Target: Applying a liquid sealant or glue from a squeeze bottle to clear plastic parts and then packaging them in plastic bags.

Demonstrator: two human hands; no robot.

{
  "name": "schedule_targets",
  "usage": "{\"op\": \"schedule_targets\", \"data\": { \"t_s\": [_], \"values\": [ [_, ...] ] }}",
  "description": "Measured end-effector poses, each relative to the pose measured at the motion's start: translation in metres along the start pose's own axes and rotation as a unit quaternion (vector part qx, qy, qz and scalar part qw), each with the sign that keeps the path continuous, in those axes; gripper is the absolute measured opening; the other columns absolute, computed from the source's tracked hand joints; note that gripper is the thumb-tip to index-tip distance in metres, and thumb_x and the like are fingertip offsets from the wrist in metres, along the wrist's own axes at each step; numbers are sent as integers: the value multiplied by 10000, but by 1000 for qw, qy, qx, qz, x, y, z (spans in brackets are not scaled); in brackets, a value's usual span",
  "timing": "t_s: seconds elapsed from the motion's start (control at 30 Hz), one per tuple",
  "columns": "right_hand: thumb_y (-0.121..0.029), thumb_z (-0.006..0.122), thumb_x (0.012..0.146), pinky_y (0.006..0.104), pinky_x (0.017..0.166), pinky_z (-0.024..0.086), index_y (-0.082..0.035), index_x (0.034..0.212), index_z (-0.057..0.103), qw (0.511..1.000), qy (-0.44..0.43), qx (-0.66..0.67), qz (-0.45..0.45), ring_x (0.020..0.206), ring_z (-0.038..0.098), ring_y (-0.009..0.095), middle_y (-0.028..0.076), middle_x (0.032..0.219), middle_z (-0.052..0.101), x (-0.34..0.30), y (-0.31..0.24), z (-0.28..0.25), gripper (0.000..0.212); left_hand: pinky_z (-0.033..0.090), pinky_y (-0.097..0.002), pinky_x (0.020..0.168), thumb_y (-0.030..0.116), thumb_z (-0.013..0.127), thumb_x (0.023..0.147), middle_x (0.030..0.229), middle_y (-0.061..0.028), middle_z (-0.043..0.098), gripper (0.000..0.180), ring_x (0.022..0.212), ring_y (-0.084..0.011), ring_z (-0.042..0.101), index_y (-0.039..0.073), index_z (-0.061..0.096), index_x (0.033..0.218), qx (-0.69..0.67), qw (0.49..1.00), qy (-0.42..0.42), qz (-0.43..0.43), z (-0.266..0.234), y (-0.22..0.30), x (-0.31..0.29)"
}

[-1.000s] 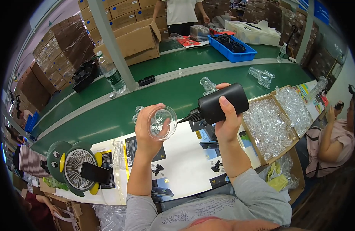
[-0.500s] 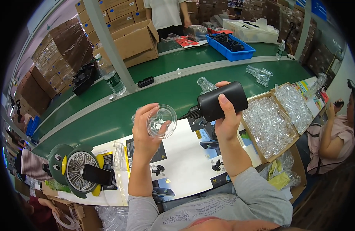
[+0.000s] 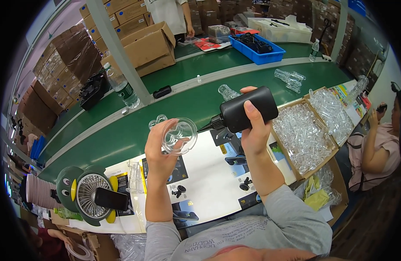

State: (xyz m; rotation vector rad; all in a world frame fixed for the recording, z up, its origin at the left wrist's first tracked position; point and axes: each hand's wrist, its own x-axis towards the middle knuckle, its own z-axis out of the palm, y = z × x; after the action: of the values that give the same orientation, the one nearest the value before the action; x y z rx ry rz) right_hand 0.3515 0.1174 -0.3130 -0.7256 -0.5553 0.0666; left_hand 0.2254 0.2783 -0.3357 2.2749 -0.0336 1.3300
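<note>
My left hand [image 3: 159, 152] is closed round a clear plastic part [image 3: 183, 145] with a wide round rim, its open end turned toward the right. Narrower clear tubes [image 3: 158, 120] stick out behind the fingers. My right hand [image 3: 258, 132] grips a black squeeze bottle [image 3: 250, 108], tilted almost on its side. The bottle's thin nozzle [image 3: 212, 123] points left, and its tip is at the part's rim; whether they touch I cannot tell. Beyond the bottle, another clear part [image 3: 228, 92] lies on the green belt [image 3: 187, 98], and a further clear part [image 3: 290, 80] rests to its right.
Cardboard trays hold many small clear tubes [image 3: 302, 137] at right. A penguin-shaped fan [image 3: 70, 185] with a phone [image 3: 111, 199] stands at left on printed sheets [image 3: 205, 174]. Past the belt are a water bottle [image 3: 122, 89] and a blue bin [image 3: 258, 54]. A person [image 3: 376, 150] sits at right.
The clear part in my left hand has turned slightly, showing more of its tubes behind the fingers. The bottle's nozzle has come closer to the rim. The whole view has shifted a little.
</note>
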Motion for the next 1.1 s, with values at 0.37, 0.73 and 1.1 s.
{"op": "schedule_targets", "data": {
  "t_s": [0.37,0.73,1.1],
  "values": [
    [-154,636,766,248,650,515,-17,1047,525,1000,1,3,-2,784,572,125,74,1007,563,3,2,-2,332,392,-366,953,66,717,718,1079,-161,590,437,1072,-260,538,23,462,1070,-97,995,-14,-18,0,-8,-2],
    [-151,646,764,253,662,515,-18,1046,528,1000,0,-1,3,792,570,122,72,1020,566,3,2,-2,332,428,-338,847,12,705,631,1067,-121,562,467,980,-253,539,5,583,1082,-54,998,-12,-15,-11,-4,3],
    [-146,646,762,254,649,522,-16,1050,525,1000,-2,8,0,781,576,124,76,1021,567,3,2,-2,338,396,-353,917,104,643,775,1090,-147,606,369,1024,-260,553,-19,529,1104,-139,990,-14,-33,-10,-13,-1]
  ]
}}
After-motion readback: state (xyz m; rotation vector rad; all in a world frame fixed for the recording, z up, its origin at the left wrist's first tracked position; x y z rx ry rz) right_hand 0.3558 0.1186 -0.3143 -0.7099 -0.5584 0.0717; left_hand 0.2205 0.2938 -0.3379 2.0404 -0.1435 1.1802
